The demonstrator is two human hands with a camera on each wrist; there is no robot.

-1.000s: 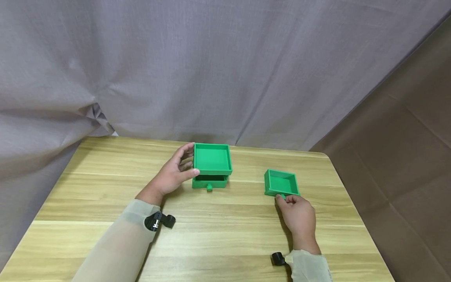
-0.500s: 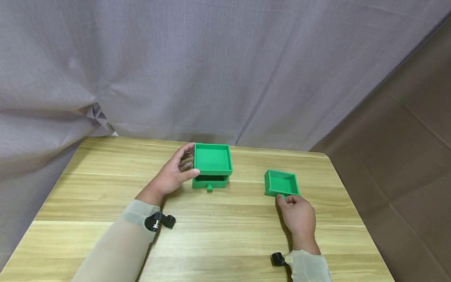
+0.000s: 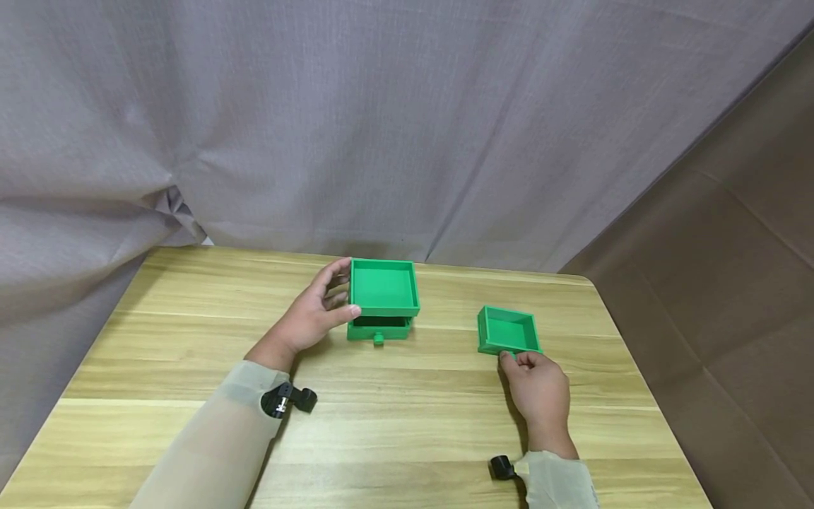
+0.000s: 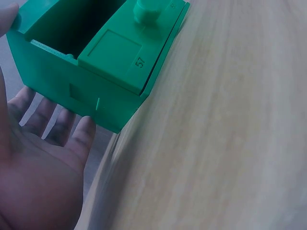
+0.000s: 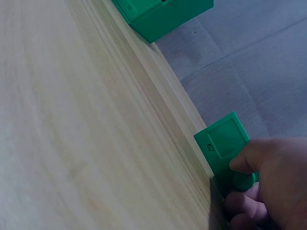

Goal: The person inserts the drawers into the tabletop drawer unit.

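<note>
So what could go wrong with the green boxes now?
The small drawer is held only by the right hand pinching its knob, so it might tilt or slip if lifted. The green cabinet has its upper slot open, and the left hand steadies just one side, so a crooked push could jam or shove it.

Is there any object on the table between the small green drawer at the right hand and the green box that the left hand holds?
Nothing visible. Only bare table lies between the small drawer and the green box.
</note>
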